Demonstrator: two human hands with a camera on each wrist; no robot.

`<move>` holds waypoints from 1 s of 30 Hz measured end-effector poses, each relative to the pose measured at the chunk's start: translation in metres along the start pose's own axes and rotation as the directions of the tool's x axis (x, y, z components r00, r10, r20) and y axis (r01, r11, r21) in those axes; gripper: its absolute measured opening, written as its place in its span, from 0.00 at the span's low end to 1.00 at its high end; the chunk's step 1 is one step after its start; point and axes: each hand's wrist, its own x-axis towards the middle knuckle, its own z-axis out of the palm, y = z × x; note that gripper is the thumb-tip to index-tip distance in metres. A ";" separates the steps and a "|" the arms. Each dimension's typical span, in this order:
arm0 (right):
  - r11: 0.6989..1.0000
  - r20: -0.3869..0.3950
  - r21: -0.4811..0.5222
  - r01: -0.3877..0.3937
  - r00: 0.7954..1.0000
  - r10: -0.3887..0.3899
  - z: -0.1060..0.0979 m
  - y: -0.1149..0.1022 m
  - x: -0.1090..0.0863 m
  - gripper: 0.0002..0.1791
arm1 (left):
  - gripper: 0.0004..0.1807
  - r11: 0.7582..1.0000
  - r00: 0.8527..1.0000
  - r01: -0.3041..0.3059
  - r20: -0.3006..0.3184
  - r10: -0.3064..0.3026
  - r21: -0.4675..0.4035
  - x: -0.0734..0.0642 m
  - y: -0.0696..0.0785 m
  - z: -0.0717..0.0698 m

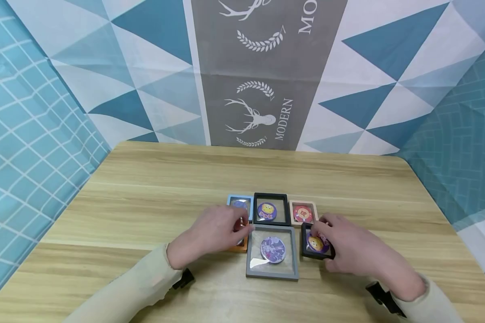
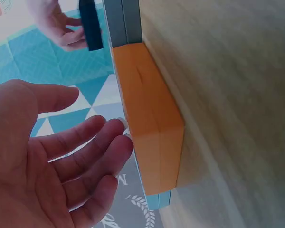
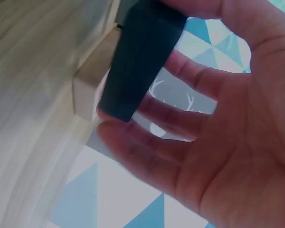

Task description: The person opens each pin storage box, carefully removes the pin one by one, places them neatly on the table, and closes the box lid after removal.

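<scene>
My left hand (image 1: 212,229) lies over an orange-edged display frame (image 2: 149,114) and mostly covers it in the head view. Its loosely bent fingertips touch the frame's face, with the thumb apart. With my right hand (image 1: 353,246) I grip a small black display frame (image 3: 137,61) between thumb and fingers. That frame is tilted up off the wood and holds a purple badge (image 1: 316,242) with a yellow figure. Between the hands lies a larger grey display frame (image 1: 272,276), with a round purple badge (image 1: 273,250) inside.
Behind the hands, a light blue frame (image 1: 240,196), a black frame (image 1: 271,195) and a beige frame (image 1: 303,202) form a row, each with a round badge. The wooden table (image 1: 165,179) ends at a patterned cloth backdrop (image 1: 262,67); blue cloths hang at both sides.
</scene>
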 end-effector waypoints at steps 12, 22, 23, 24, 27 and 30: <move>0.951 -0.361 0.003 0.310 0.887 -0.288 0.011 -0.029 -0.001 0.30 | 0.27 0.934 0.980 -0.039 0.169 0.105 -0.355 -0.006 0.014 0.002; 0.895 -0.497 0.047 0.443 0.788 -0.364 0.022 -0.047 -0.002 0.32 | 0.56 0.866 0.977 -0.018 0.174 0.120 -0.500 -0.017 0.039 0.000; 0.900 -0.494 0.051 0.433 0.794 -0.354 0.022 -0.048 -0.002 0.33 | 0.55 0.867 0.981 -0.019 0.158 0.112 -0.498 -0.017 0.040 0.000; 0.907 -0.487 0.058 0.418 0.805 -0.340 0.023 -0.048 -0.003 0.33 | 0.53 0.866 0.985 -0.017 0.143 0.101 -0.499 -0.017 0.040 -0.001; 0.916 -0.469 0.100 0.388 0.831 -0.301 0.023 -0.048 -0.003 0.33 | 0.49 0.850 0.991 -0.017 0.104 0.085 -0.526 -0.017 0.041 -0.002; 0.911 -0.475 0.139 0.388 0.833 -0.282 0.023 -0.048 -0.003 0.33 | 0.47 0.822 0.994 -0.013 0.083 0.074 -0.569 -0.018 0.041 -0.002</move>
